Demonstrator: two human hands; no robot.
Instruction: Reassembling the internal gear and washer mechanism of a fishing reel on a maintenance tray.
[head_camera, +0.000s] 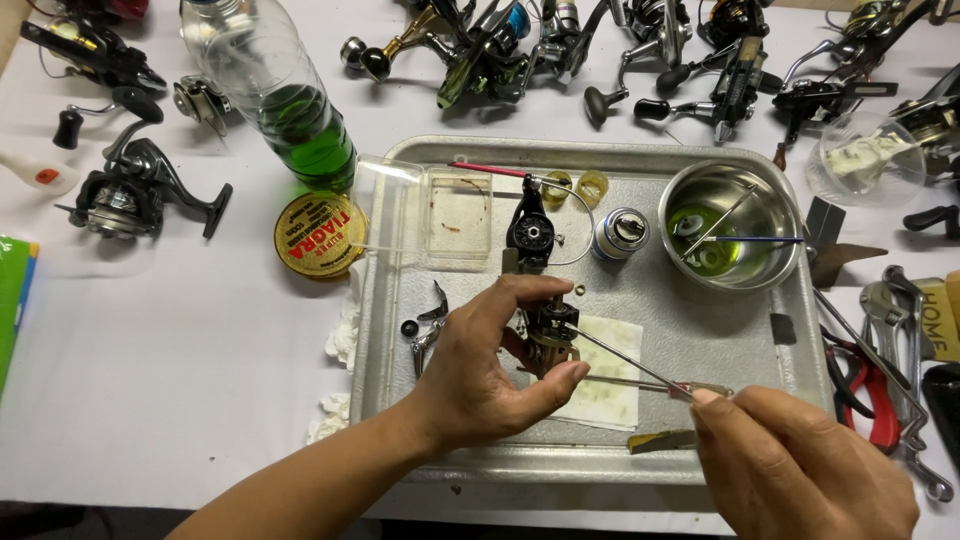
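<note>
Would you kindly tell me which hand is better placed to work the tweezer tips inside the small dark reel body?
Right, probably. The right hand holds the slim metal tweezers, tips already at the small dark reel body. The left hand grips that body over the metal tray.

A silver tray (600, 462) holds a steel bowl (770, 262) of green liquid (bottle's (285, 95) liquid matches), beside a gold-yellow spool (318, 236).

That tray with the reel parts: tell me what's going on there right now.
A person's left hand holds a small dark reel body over the metal tray. The right hand pokes a thin metal tool into it. A steel bowl of green liquid sits on the tray, with loose parts and a stained paper towel.
</note>
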